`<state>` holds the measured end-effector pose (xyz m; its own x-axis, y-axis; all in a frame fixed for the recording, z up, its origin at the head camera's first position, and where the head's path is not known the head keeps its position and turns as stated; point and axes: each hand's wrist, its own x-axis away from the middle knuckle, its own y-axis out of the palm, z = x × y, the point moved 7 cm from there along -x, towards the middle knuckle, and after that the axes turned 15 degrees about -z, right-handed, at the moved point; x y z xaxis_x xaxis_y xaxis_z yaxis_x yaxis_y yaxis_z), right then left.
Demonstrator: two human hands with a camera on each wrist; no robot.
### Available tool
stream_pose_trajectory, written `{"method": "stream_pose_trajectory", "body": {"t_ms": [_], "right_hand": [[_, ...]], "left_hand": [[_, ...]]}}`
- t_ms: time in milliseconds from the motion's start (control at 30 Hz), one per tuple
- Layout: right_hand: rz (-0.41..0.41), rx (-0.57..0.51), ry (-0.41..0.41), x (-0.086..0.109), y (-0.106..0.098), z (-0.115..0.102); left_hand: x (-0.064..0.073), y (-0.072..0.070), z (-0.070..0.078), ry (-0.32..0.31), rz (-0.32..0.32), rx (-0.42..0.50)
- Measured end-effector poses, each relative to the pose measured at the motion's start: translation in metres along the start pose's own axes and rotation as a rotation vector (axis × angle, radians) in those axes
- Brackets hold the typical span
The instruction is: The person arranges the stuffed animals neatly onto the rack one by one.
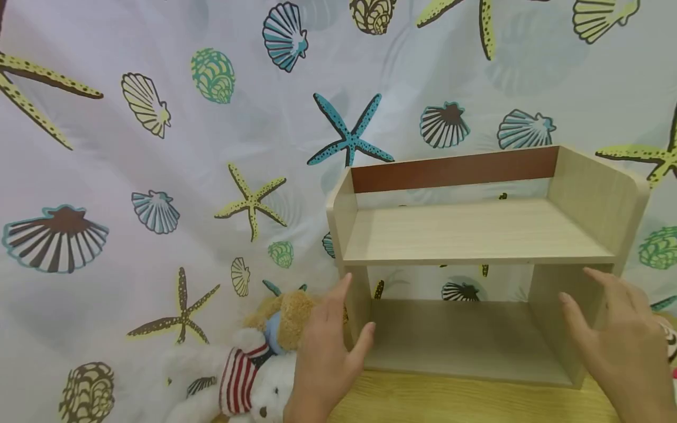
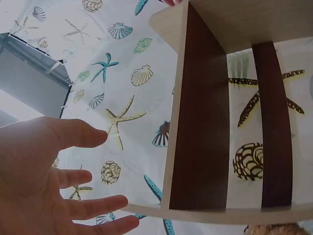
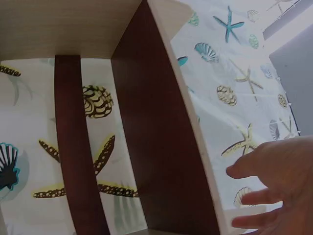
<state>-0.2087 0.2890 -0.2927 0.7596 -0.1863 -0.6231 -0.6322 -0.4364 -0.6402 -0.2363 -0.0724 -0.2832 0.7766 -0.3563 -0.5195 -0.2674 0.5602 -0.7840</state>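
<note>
A small two-tier wooden shelf [image 1: 476,232] in pale wood stands upright on the yellow tabletop, its two levels bare. My left hand [image 1: 327,346] is by its lower left side, fingers spread and thumb apart. Near the lower right side is my right hand [image 1: 626,338], also with extended fingers. Neither hand holds anything. In the left wrist view the left hand [image 2: 73,181] shows beside the shelf's dark brown board [image 2: 203,112]. The right wrist view has the right hand [image 3: 274,183] just off the shelf's edge; I cannot tell whether any fingertip touches it.
A white plush toy [image 1: 272,388] in a red-striped top lies left of the left hand, with a tan plush [image 1: 293,320] behind it. Part of another toy [image 1: 670,341] shows at the right edge. Behind everything hangs a white curtain [image 1: 211,141] printed with shells and starfish.
</note>
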Motion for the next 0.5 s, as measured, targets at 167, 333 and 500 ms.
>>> {"method": "stream_pose_trajectory", "body": {"t_ms": [167, 333, 500], "right_hand": [[0.090, -0.049, 0.061, -0.005, -0.002, 0.016], [0.020, -0.048, 0.130, -0.012, 0.004, 0.035], [-0.046, -0.019, 0.172, -0.019, 0.010, 0.050]], "left_hand": [[0.005, -0.012, -0.024, -0.038, 0.023, -0.057], [0.014, -0.023, -0.055, -0.129, 0.013, -0.103], [0.020, -0.032, -0.083, -0.207, -0.015, -0.117]]}}
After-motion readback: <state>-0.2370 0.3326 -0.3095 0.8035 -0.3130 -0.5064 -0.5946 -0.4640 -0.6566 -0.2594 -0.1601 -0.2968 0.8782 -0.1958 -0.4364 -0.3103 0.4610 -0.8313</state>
